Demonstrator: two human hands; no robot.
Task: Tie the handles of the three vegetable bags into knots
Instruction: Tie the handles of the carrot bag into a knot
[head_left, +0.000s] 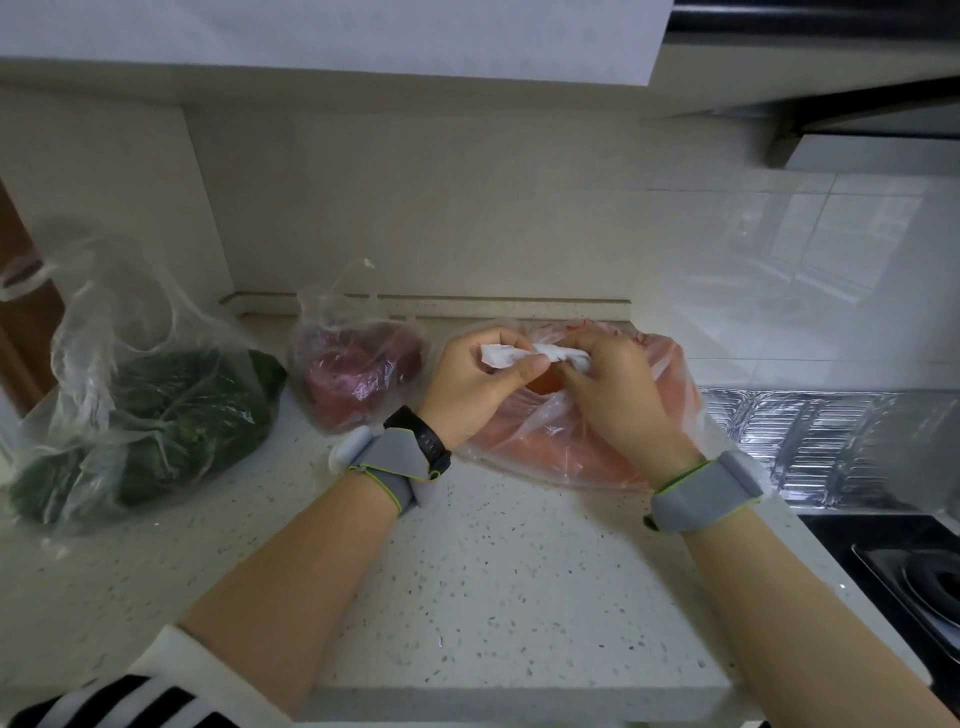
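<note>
Three clear plastic bags lie on the speckled counter (493, 571). The right bag (561, 447) holds orange-red vegetables. Its white twisted handles (519, 355) stretch between my two hands above it. My left hand (478, 384) pinches the left end of the handles, and my right hand (608, 384) grips the right end. The middle bag (358, 374) holds purple vegetables, with its handles sticking up loose. The left bag (145, 415) holds dark green leafy vegetables, and its handles stand open.
A foil sheet (821, 447) covers the counter to the right, next to a black gas hob (914, 577). A tiled wall and a white backsplash rise behind the bags. The counter's front edge runs just below my forearms.
</note>
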